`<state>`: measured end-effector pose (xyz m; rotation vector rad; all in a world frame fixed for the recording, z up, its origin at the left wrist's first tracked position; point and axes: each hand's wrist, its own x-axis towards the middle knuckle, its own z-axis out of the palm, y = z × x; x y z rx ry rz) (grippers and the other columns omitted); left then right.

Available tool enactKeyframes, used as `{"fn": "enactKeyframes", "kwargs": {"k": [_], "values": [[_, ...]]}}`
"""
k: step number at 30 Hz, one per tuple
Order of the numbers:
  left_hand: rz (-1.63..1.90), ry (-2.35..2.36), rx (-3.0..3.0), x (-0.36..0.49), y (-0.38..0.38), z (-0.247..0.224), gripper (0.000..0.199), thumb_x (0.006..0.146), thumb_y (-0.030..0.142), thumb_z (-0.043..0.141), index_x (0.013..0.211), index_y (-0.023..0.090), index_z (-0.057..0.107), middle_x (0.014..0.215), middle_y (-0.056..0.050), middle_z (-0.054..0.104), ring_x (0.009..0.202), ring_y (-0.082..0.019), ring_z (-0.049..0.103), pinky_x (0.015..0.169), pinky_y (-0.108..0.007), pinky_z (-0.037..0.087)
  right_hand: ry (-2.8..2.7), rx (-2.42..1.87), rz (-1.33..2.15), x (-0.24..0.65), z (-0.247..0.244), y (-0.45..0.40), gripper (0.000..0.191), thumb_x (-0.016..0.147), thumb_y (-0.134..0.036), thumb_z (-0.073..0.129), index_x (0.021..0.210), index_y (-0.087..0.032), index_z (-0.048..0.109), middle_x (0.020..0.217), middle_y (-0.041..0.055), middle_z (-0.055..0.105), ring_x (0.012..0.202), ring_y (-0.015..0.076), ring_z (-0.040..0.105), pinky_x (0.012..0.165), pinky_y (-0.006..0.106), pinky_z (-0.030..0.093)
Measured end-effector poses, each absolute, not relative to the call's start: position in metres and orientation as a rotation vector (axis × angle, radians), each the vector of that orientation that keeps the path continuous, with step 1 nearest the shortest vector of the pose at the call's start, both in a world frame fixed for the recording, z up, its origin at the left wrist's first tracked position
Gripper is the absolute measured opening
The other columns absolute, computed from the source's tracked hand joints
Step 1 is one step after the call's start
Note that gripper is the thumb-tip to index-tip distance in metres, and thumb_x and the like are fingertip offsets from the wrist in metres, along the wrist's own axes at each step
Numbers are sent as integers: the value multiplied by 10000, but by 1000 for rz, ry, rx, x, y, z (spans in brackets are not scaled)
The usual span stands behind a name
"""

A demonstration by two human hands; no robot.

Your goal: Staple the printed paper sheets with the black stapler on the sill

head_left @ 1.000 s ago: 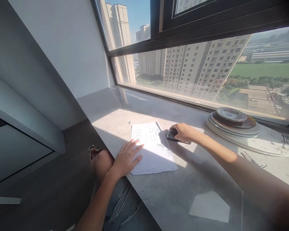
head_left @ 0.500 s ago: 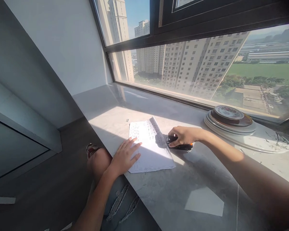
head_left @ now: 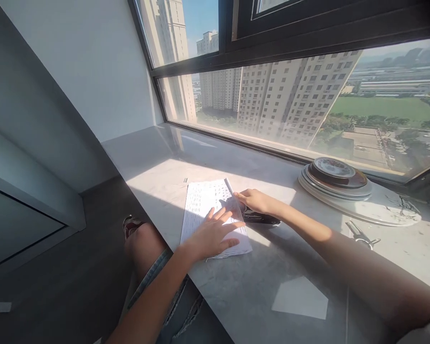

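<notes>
A sheaf of white paper (head_left: 195,203) with rows of dark print lies on the grey countertop, its right edge curled up. My left hand (head_left: 217,234) is spread over the lower middle of the paper, fingers apart and palm down. At the paper's raised right edge, my right hand (head_left: 256,200) has its fingers closed on the border; the thumb is mostly hidden. A black stapler-like object (head_left: 261,219) lies just below my right hand, against the paper's right side, partly covered by the hand.
Stacked plates (head_left: 333,179) stand on a large white oval platter (head_left: 390,210) by the window. A small metal tool with a ring (head_left: 361,239) lies near my right forearm. The countertop's front edge (head_left: 200,291) runs diagonally above my knee. A small dark-marked piece (head_left: 185,180) lies beyond the paper.
My left hand has slid right across the paper. My right hand has come off the black object and moved left to the paper's edge. The black object stays on the countertop.
</notes>
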<state>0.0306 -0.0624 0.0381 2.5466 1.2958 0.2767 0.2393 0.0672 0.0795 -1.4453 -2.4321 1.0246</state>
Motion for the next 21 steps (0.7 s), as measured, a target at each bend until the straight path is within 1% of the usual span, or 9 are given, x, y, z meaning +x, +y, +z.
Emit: {"fn": "enactKeyframes", "kwargs": {"k": [3, 6, 10, 13, 18, 21], "values": [[291, 1284, 2547, 31, -66, 35, 573, 1113, 555, 567, 1659, 393, 501, 1757, -121, 428, 1671, -425, 303, 1337, -732, 246, -2440, -1407, 986, 239, 81, 66, 519, 1085, -505, 436, 677, -209, 562, 759, 71, 698, 706, 199, 573, 688, 323, 420], [284, 1289, 2562, 34, -72, 38, 560, 1104, 537, 584, 1639, 379, 523, 1743, -119, 448, 1644, -418, 360, 1336, -717, 262, -2470, -1390, 942, 239, 83, 65, 424, 1063, -378, 456, 686, -206, 548, 759, 58, 678, 703, 183, 554, 673, 306, 395], [274, 1321, 2580, 38, -72, 42, 616, 1081, 549, 614, 1649, 340, 501, 1710, -145, 487, 1602, -427, 419, 1298, -722, 321, -2497, -1425, 876, 237, 83, 65, 375, 1036, -270, 437, 671, -208, 501, 734, 46, 636, 695, 174, 534, 670, 297, 377], [276, 1314, 2598, 37, -70, 42, 641, 1072, 569, 619, 1657, 338, 496, 1720, -135, 476, 1596, -431, 421, 1289, -710, 337, -2502, -1431, 873, 237, 82, 66, 361, 1015, -246, 450, 658, -211, 488, 717, 38, 617, 686, 173, 518, 663, 298, 366], [276, 1274, 2605, 30, -70, 43, 635, 1076, 619, 585, 1665, 404, 490, 1739, -94, 458, 1588, -429, 431, 1299, -695, 322, -2512, -1414, 881, 238, 80, 66, 355, 1002, -269, 457, 658, -211, 521, 737, 45, 643, 687, 185, 525, 665, 314, 365], [267, 1288, 2599, 30, -68, 44, 680, 1052, 611, 629, 1675, 382, 479, 1737, -114, 458, 1583, -437, 434, 1280, -690, 348, -2516, -1404, 879, 239, 77, 68, 345, 998, -273, 455, 664, -213, 514, 753, 48, 650, 701, 186, 531, 677, 316, 371]]}}
